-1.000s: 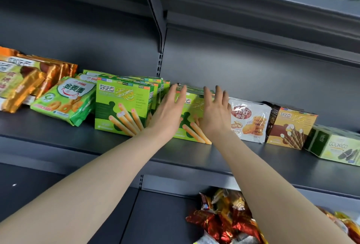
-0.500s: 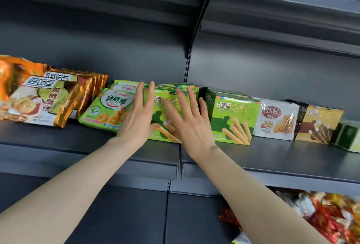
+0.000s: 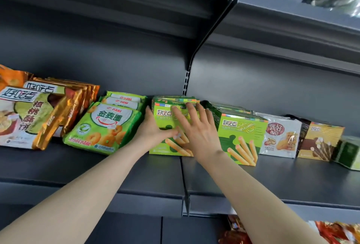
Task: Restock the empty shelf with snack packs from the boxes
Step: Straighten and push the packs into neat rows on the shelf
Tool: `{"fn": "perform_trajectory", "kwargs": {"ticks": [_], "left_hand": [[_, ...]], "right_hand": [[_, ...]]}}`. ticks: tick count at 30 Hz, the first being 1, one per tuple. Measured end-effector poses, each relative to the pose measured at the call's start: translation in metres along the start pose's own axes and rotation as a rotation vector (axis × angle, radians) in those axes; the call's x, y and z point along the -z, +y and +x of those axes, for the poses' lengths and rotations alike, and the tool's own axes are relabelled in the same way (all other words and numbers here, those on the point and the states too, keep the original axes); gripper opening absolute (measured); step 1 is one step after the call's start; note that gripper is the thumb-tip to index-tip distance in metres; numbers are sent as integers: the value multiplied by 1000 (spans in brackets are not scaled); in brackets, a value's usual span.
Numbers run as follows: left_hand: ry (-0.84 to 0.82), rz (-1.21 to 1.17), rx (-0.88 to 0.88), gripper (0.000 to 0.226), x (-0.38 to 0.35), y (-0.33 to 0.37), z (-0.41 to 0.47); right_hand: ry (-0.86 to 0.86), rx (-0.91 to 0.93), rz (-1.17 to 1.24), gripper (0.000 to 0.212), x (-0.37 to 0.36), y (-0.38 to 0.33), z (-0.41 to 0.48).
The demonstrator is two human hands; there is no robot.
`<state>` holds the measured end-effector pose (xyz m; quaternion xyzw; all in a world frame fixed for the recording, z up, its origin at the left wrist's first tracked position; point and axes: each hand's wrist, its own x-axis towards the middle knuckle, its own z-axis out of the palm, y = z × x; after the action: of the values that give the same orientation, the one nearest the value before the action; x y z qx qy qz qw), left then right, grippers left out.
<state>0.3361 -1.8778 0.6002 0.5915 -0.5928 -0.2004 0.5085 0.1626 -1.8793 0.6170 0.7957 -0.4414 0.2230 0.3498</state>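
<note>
A row of green egg-roll boxes (image 3: 163,115) stands on the grey shelf (image 3: 136,171), just left of the shelf joint. My left hand (image 3: 153,129) grips the front box at its left side, thumb across the front, fingers hidden behind the edge. Pressed flat on that box's front is my right hand (image 3: 196,128), fingers straight and spread. A second row of the same green boxes (image 3: 242,132) stands right beside it, turned slightly.
Green ring-snack bags (image 3: 105,126) and orange-gold biscuit bags (image 3: 29,115) lie to the left. A white bag (image 3: 280,136), a brown box (image 3: 319,140) and a dark green box (image 3: 348,152) follow on the right. Red packs (image 3: 233,234) sit on the shelf below.
Both hands went from the right row of green boxes to the left one. My left hand slid off the box's front to its left side.
</note>
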Motion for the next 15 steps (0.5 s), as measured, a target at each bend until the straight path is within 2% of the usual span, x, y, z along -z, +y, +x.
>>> {"fn": "perform_trajectory", "kwargs": {"ticks": [3,6,8,15], "left_hand": [[-24,-361,142,126,5,1,24],[-51,-587,251,123,7,6,48],[-61,-636,287,124,3,8,60],[-42,-562,258,118,-26,12,69]], "right_hand": [[127,20,33,110,-1,9,9],[216,32,124,94,-6,18,21],[247,22,122,85,-9,19,26],[195,-36,131,81,-14,32,30]]}}
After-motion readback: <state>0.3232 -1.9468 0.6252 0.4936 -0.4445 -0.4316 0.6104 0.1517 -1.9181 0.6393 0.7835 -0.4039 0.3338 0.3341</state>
